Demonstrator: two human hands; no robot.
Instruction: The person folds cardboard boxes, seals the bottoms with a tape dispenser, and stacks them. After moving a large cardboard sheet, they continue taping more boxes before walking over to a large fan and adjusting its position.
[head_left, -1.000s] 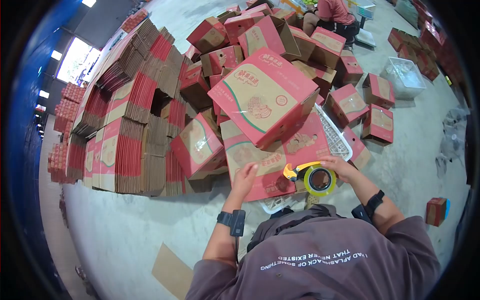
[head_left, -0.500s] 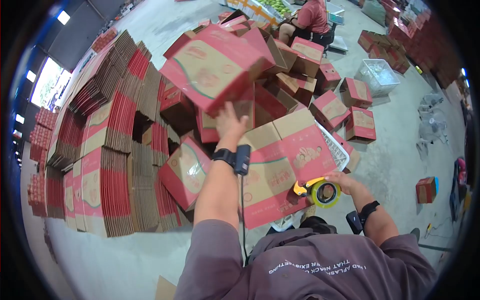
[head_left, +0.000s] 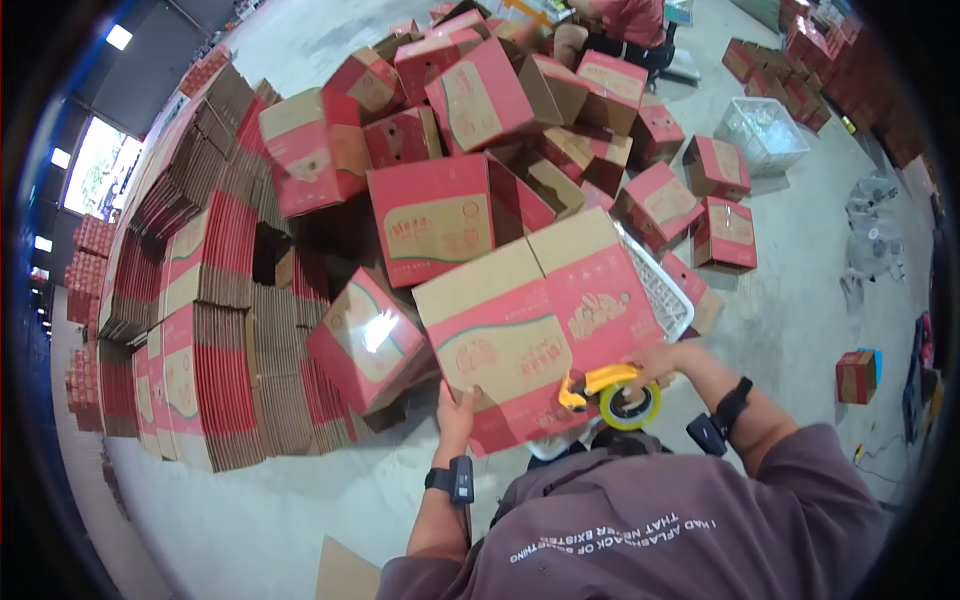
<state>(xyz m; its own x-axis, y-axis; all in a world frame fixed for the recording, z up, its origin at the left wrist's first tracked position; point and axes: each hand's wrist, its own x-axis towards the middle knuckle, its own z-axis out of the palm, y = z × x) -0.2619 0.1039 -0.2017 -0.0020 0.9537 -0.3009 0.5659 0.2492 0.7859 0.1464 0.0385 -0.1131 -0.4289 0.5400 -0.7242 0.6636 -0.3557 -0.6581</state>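
Observation:
A flattened red-and-tan carton (head_left: 530, 320) lies in front of me over a white plastic crate (head_left: 668, 300). My left hand (head_left: 457, 415) grips its near left edge, thumb on the top face and the other fingers hidden beneath. In my right hand (head_left: 655, 362) is a yellow tape dispenser (head_left: 600, 378) with a roll of clear yellowish tape, held over the carton's near right side. Beyond the carton's far edge stands a made-up red box (head_left: 432, 220), and another box (head_left: 368, 340) leans to the left of it.
Tall stacks of folded cartons (head_left: 225, 380) rise at the left. A heap of made-up boxes (head_left: 480, 95) spreads ahead. At the top, a person in a red shirt (head_left: 630, 22) sits beside the heap. A white basket (head_left: 762, 135) stands on the floor to the right.
The box that was in the air by my left hand now rests in the heap. My left hand has drawn back to the flat carton's edge. The tape dispenser has shifted slightly left.

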